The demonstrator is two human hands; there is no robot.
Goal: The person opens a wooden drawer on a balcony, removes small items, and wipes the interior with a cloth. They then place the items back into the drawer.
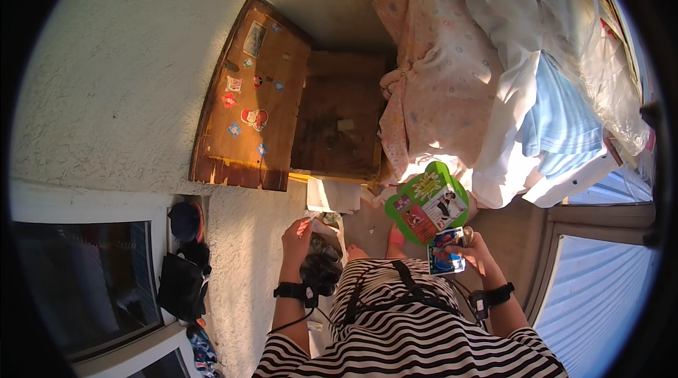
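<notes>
My right hand (473, 252) grips a small, mostly blue printed packet or card (446, 259) together with the handle end of a green plastic hand fan (428, 200), whose face bears printed pictures and writing. My left hand (298, 235) is raised on the other side, its fingers curled near a small pale item whose kind I cannot tell; whether it is held is unclear. In front of me stands an old wooden cabinet (339, 97), with its sticker-covered wooden door or lid (251, 108) swung out to the left.
Pink patterned cloth (442, 70) covers something right of the cabinet, beside white and light blue garments (561, 113). Dark shoes (320, 266) lie on the floor by my left side. A cap (185, 221) and black bag (183, 285) hang beside the window (90, 277).
</notes>
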